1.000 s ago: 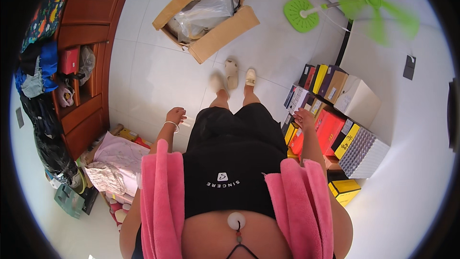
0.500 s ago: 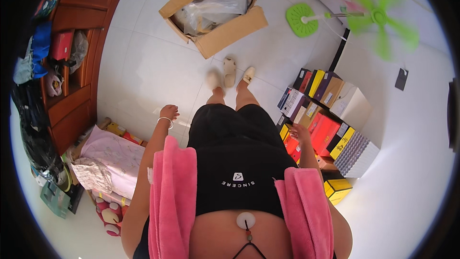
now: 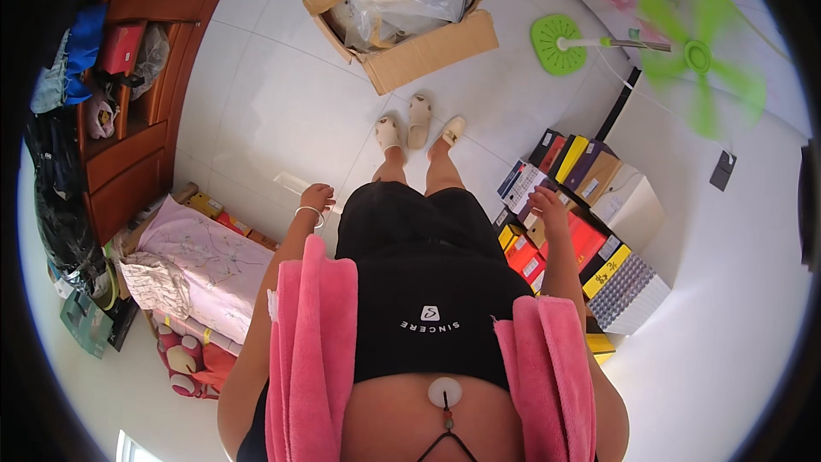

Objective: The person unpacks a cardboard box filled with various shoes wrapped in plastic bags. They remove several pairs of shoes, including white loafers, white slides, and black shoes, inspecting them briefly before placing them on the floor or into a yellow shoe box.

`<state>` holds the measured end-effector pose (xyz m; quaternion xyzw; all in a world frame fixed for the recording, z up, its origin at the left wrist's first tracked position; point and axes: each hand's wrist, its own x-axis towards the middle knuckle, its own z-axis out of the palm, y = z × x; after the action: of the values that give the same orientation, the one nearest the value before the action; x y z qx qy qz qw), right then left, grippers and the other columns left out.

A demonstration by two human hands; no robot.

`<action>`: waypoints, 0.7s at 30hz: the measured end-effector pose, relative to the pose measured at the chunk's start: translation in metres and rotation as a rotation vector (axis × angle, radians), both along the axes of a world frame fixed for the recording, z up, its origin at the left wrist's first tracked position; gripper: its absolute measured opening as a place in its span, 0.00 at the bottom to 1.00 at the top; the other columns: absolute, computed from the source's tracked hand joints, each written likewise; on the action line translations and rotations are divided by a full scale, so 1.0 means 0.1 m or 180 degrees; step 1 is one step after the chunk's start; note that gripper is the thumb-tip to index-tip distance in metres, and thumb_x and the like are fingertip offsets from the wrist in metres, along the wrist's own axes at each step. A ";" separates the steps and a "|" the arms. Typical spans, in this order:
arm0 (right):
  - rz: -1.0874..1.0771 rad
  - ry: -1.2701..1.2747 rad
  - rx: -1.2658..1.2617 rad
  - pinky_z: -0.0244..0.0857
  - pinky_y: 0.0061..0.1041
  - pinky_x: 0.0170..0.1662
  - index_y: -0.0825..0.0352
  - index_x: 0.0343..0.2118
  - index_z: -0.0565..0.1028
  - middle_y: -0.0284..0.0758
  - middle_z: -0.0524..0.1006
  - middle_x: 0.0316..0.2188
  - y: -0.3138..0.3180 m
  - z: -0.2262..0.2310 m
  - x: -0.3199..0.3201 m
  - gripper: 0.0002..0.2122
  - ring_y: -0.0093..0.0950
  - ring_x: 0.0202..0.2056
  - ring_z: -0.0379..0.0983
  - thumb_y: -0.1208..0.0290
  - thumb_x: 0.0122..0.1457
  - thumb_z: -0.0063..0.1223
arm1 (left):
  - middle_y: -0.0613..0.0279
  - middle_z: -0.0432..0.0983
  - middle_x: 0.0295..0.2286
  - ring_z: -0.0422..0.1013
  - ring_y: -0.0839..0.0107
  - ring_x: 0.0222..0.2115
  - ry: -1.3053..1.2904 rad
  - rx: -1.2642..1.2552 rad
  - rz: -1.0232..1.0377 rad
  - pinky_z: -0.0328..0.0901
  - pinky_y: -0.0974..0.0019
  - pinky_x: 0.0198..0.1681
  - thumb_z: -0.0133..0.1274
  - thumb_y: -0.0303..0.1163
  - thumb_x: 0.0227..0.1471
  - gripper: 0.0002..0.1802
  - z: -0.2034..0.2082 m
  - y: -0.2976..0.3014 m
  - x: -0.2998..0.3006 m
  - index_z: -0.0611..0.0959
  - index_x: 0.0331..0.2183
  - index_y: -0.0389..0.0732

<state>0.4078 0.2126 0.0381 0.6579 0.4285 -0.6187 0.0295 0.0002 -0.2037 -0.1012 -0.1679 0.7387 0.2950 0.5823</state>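
Note:
My left hand (image 3: 318,198) hangs beside the black shorts, a white bangle at its wrist; its fingers curl loosely around nothing. On the other side my right hand (image 3: 547,204) is raised in front of the stacked shoe boxes (image 3: 584,239) in the view, fingers loosely bent and apart, nothing in them. Touch with the boxes cannot be told. My left foot wears a cream clog (image 3: 387,132) with holes. A cream loafer (image 3: 452,129) is on my right foot. Between them a matching clog (image 3: 418,121) lies loose on the floor. A pink towel (image 3: 313,351) drapes over my shoulders.
Ahead on the tiled floor lies an open cardboard box (image 3: 434,55) holding clear plastic. A green fan (image 3: 698,56) on a round base spins at far right. At left are a wooden cabinet (image 3: 128,180) and a pink-covered surface (image 3: 209,258) with a plush toy (image 3: 180,359) beside it.
My right hand has risen and moved forward. My left foot, blurred before, is now sharp beside the loose clog. The whole view has shifted slightly.

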 end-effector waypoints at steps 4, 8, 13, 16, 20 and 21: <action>0.0345 -0.0211 0.0162 0.64 0.19 0.32 0.69 0.48 0.72 0.34 0.77 0.34 -0.14 -0.05 0.17 0.17 0.22 0.35 0.73 0.69 0.56 0.51 | 0.60 0.77 0.29 0.76 0.71 0.26 0.0185 0.0107 0.0076 0.66 0.69 0.23 0.51 0.34 0.49 0.17 0.02 0.19 -0.10 0.78 0.40 0.36; 0.0594 -0.0417 -0.0127 0.66 0.22 0.36 0.65 0.40 0.76 0.33 0.78 0.33 -0.27 -0.40 0.76 0.13 0.23 0.36 0.74 0.65 0.56 0.52 | 0.60 0.77 0.30 0.76 0.71 0.27 0.0323 0.0084 0.0085 0.66 0.70 0.24 0.51 0.33 0.48 0.18 0.05 0.23 -0.19 0.78 0.42 0.36; -0.0183 -0.0884 -0.0831 0.68 0.23 0.31 0.64 0.37 0.75 0.34 0.78 0.30 -0.22 -0.58 1.20 0.11 0.26 0.30 0.75 0.63 0.55 0.51 | 0.60 0.77 0.31 0.76 0.68 0.28 0.0433 0.0071 0.0530 0.67 0.69 0.25 0.50 0.33 0.49 0.18 0.25 0.25 0.10 0.77 0.42 0.36; -0.0281 -0.0400 -0.0702 0.69 0.23 0.29 0.65 0.39 0.74 0.35 0.78 0.29 0.30 -0.86 1.66 0.12 0.27 0.28 0.76 0.63 0.56 0.51 | 0.60 0.76 0.31 0.76 0.67 0.28 0.0236 -0.0023 0.0675 0.68 0.68 0.25 0.50 0.34 0.50 0.17 0.37 0.39 0.57 0.76 0.42 0.38; -0.0774 0.0010 -0.0229 0.69 0.23 0.33 0.67 0.45 0.72 0.37 0.78 0.34 0.80 -0.94 1.37 0.15 0.27 0.33 0.76 0.65 0.58 0.48 | 0.62 0.76 0.29 0.76 0.69 0.27 -0.0224 -0.0322 0.0365 0.67 0.69 0.23 0.52 0.35 0.51 0.17 0.51 0.37 1.03 0.76 0.42 0.40; -0.0805 0.0195 -0.0171 0.69 0.22 0.35 0.68 0.47 0.71 0.36 0.78 0.36 0.94 -0.89 1.28 0.16 0.26 0.35 0.76 0.66 0.58 0.48 | 0.63 0.76 0.29 0.76 0.70 0.26 -0.0256 -0.0346 0.0204 0.66 0.69 0.23 0.53 0.35 0.50 0.17 0.55 0.47 1.11 0.77 0.42 0.39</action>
<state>0.5360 0.3063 -0.0510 0.6863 0.3261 -0.6486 -0.0442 0.1112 -0.1569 -0.0460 -0.2346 0.7239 0.2660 0.5918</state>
